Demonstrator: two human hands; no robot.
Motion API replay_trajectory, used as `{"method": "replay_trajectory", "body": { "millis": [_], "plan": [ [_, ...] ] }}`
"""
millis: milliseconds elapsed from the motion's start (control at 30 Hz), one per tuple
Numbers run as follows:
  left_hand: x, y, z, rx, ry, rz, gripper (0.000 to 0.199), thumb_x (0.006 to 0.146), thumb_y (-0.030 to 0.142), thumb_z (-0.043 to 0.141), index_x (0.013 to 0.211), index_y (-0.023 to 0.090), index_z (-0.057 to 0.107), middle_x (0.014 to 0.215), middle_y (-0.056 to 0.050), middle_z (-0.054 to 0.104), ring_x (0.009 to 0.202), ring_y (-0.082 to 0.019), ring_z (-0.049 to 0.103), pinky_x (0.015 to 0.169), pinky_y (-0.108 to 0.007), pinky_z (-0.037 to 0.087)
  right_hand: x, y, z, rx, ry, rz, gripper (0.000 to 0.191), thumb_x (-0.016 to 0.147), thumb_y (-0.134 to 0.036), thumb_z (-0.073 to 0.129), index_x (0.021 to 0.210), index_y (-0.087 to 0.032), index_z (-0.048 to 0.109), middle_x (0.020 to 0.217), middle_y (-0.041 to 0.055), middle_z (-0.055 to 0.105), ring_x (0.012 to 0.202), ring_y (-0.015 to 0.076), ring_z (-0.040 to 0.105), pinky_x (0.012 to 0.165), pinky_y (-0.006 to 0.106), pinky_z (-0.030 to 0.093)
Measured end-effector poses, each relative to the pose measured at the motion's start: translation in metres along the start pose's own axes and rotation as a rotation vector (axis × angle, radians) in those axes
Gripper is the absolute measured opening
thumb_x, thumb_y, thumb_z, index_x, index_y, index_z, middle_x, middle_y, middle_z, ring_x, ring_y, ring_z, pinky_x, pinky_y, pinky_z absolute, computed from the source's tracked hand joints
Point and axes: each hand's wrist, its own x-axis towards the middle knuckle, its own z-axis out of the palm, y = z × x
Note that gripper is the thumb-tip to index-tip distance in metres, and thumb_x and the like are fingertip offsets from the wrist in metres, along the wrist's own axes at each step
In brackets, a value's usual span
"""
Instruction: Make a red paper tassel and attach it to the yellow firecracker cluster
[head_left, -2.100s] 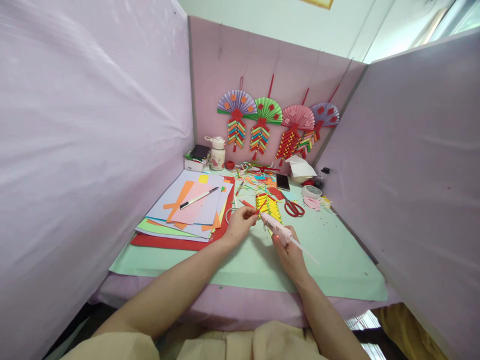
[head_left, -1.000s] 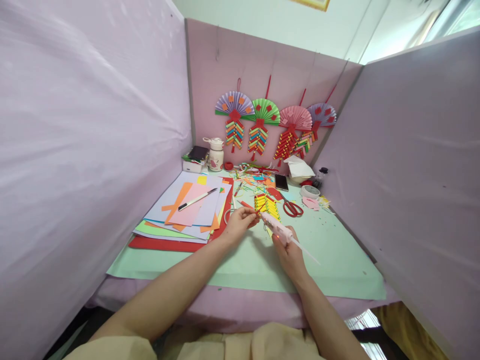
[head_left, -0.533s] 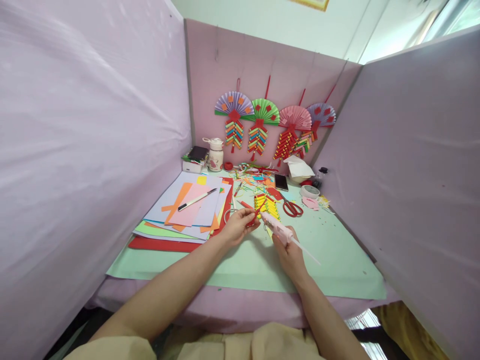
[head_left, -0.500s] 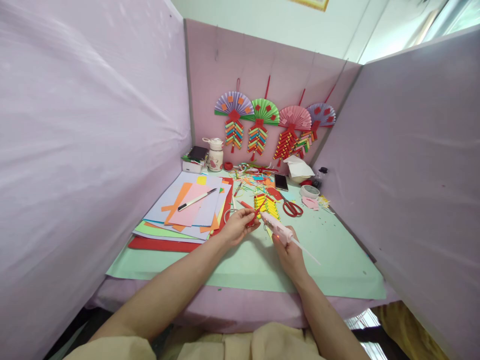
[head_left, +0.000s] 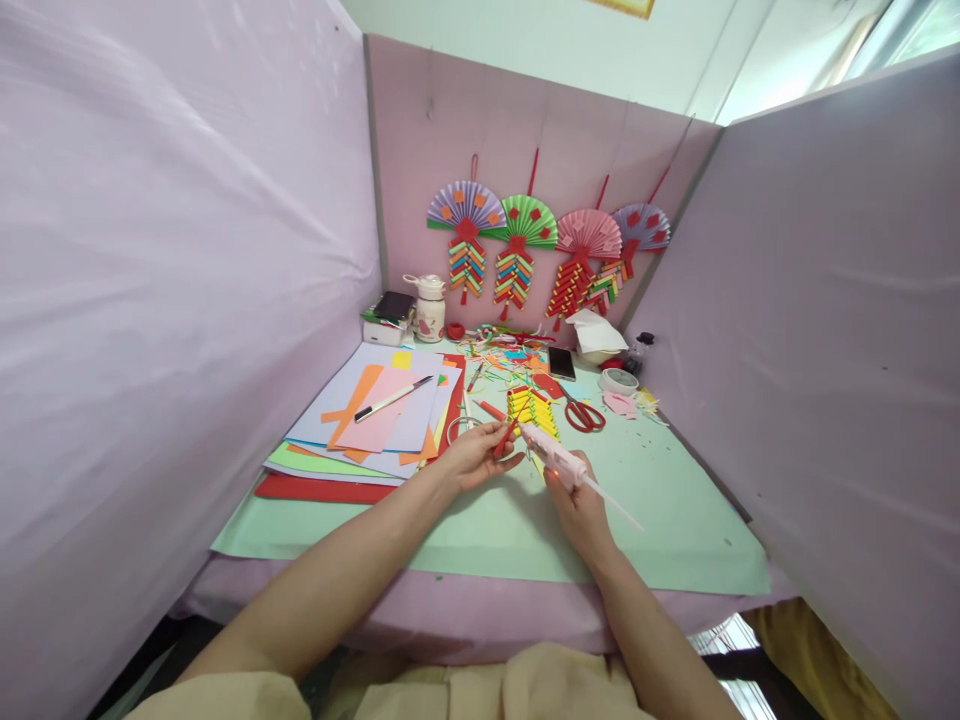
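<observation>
Between the thumb and fingers of my left hand point(head_left: 480, 455) is a small red paper piece point(head_left: 505, 440), narrow and pointed at its upper end. My right hand point(head_left: 581, 500) is wrapped round a pale pink glue gun point(head_left: 555, 455), with a white glue stick point(head_left: 613, 503) sticking out of its back and a small orange light on. The gun's nozzle points left, close to the red piece; whether they touch I cannot tell. Just behind both hands lies a row of rolled yellow paper tubes point(head_left: 534, 408) with green and red ends.
Red-handled scissors point(head_left: 583, 415) lie right of the tubes. Stacked coloured paper point(head_left: 322, 462) with a pen point(head_left: 394, 398) fills the left side. Behind are paper scraps point(head_left: 510, 355), a phone point(head_left: 561, 363), a tape roll point(head_left: 619, 381) and a bottle point(head_left: 430, 310). Paper fans point(head_left: 529, 220) hang on the back panel.
The red piece has tilted in my left hand, and the lower fingers have spread a little away from it. My right hand and the glue gun have hardly moved.
</observation>
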Motion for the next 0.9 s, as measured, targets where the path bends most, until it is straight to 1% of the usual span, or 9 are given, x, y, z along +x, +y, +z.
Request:
{"method": "replay_trajectory", "body": {
  "millis": [267, 600, 900],
  "plan": [
    [0.0028, -0.0019, -0.0015, 0.012, 0.003, 0.03, 0.007, 0.081, 0.013, 0.067, 0.079, 0.013, 0.061, 0.072, 0.001, 0.059, 0.059, -0.004, 0.056, 0.086, -0.033, 0.054, 0.0005, 0.0024, -0.0001, -0.013, -0.005, -0.003, 0.023, 0.086, -0.043, 0.051, 0.086, -0.021, 0.047, 0.078, -0.0007, 0.047, 0.063, 0.0139, 0.043, 0.059, 0.027, 0.039],
    [0.0026, -0.0021, -0.001, 0.005, 0.011, 0.037, 0.006, 0.085, 0.009, 0.062, 0.079, 0.012, 0.062, 0.071, 0.001, 0.059, 0.058, -0.005, 0.056, 0.083, -0.032, 0.054, -0.0001, 0.0042, -0.0002, -0.013, -0.012, -0.01, 0.022, 0.087, -0.042, 0.05, 0.088, -0.02, 0.046, 0.081, -0.0004, 0.046, 0.067, 0.0142, 0.044, 0.062, 0.027, 0.039],
    [0.0016, -0.0018, -0.0006, 0.004, -0.002, 0.039, 0.006, 0.085, 0.01, 0.061, 0.08, 0.012, 0.062, 0.07, 0.001, 0.058, 0.058, -0.004, 0.055, 0.085, -0.033, 0.054, 0.0003, 0.003, 0.0, 0.002, -0.016, 0.01, 0.024, 0.087, -0.044, 0.049, 0.086, -0.021, 0.045, 0.078, -0.001, 0.045, 0.064, 0.0141, 0.043, 0.06, 0.027, 0.038]
  ]
}}
